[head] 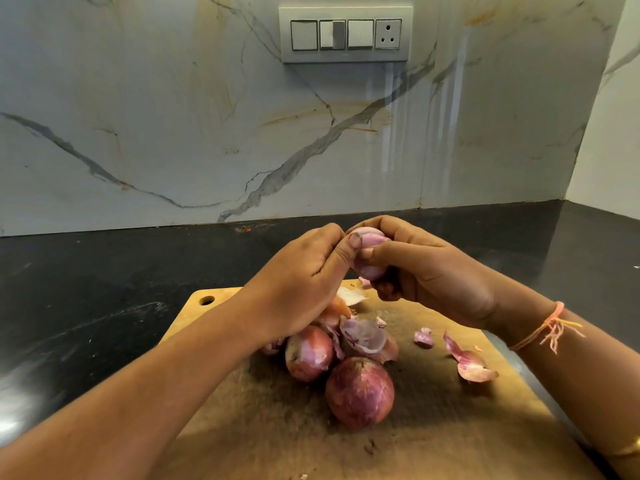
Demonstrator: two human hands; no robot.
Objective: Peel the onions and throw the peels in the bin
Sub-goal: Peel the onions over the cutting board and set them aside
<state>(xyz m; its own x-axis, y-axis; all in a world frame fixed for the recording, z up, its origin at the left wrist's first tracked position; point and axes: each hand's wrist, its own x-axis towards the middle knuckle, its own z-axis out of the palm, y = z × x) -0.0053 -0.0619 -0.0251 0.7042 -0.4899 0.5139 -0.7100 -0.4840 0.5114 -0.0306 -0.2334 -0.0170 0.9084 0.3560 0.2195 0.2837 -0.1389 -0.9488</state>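
A pale pink, partly peeled onion [370,252] is held above the far end of the wooden cutting board [433,427]. My right hand [426,275] grips it from the right, fingers curled round it. My left hand [308,275] pinches at its top left with the thumb pressed on the skin. On the board below lie a whole red onion [360,391], a partly peeled onion [308,353] and a heap of loose peels [363,336]. More peel pieces [471,363] lie to the right. No bin is in view.
The board sits on a black stone counter [104,306] that ends at a marble wall with a switch panel [346,34]. A side wall closes off the right corner [602,133]. A small peel scrap [423,337] lies mid-board.
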